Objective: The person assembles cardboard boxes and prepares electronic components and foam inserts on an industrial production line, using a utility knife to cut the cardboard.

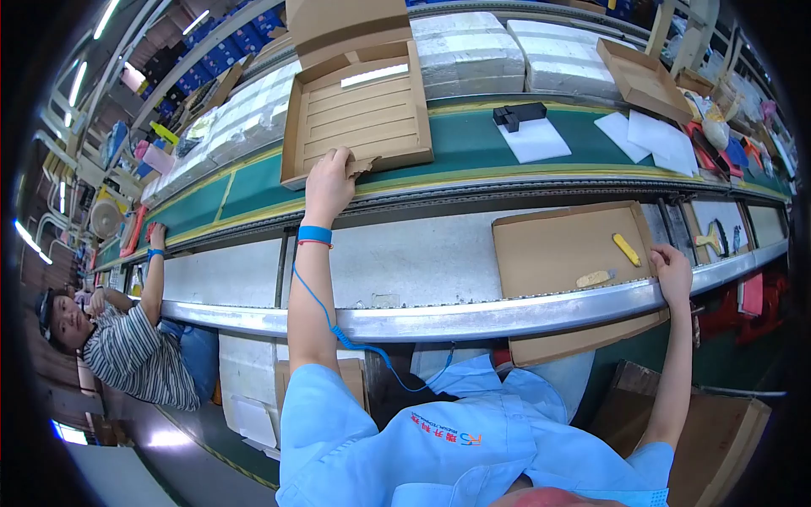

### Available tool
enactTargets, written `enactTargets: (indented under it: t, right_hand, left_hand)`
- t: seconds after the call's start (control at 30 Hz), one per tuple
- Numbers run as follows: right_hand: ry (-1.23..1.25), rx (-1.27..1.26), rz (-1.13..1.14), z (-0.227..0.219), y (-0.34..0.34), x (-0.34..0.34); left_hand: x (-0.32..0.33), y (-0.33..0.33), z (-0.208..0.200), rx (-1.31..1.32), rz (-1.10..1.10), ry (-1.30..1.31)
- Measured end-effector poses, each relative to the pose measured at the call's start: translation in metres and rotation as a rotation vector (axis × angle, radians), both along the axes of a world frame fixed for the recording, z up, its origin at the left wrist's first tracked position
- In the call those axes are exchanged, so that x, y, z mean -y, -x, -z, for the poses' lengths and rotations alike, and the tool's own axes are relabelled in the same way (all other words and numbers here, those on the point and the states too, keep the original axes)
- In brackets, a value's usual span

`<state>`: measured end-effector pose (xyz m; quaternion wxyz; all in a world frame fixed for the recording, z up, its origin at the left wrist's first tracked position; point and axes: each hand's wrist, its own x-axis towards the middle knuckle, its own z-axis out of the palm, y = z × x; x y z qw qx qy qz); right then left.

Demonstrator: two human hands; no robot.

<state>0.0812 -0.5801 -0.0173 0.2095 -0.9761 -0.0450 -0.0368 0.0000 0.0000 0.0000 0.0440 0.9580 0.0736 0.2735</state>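
My left hand point(329, 182) is closed on the near edge of an open cardboard box point(401, 159), by a torn flap. The box sits on the green conveyor belt with its lid raised at the back; a white strip point(374, 77) lies inside, near the far wall. A blue wrist strap with a coiled cord is on my left wrist. My right hand point(673, 275) pinches the right edge of a flat cardboard sheet point(549, 245) on the metal ledge. A yellow utility knife point(626, 249) and a small yellowish scrap point(596, 278) lie on that sheet.
Black parts point(519, 116) rest on a white foam sheet on the belt. More white sheets point(646, 135) lie farther right. White foam blocks point(469, 55) line the far side. A metal rail point(405, 323) runs before me. A co-worker point(144, 359) sits at the left.
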Motion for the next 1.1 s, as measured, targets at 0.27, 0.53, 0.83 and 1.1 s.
enactTargets:
  t: [0.27,0.53,0.83,1.1]
  right_hand:
    - [-0.002,0.027,-0.006,-0.004,0.003,-0.007]
    - [-0.076,0.216,-0.408,-0.039,0.025,-0.081]
    - [-0.516,0.201,-0.95,-0.058,0.101,-0.242]
    - [-1.783,-0.585,-0.532,-0.039,0.089,-0.253]
  left_hand:
    - [-0.004,0.008,-0.012,-0.103,-0.071,0.02]
    - [-0.017,-0.027,-0.037,0.034,0.074,0.126]
    - [-0.09,-0.148,-0.007,-0.061,-0.278,0.078]
    - [-0.086,-0.168,-0.017,-0.243,-0.385,-0.08]
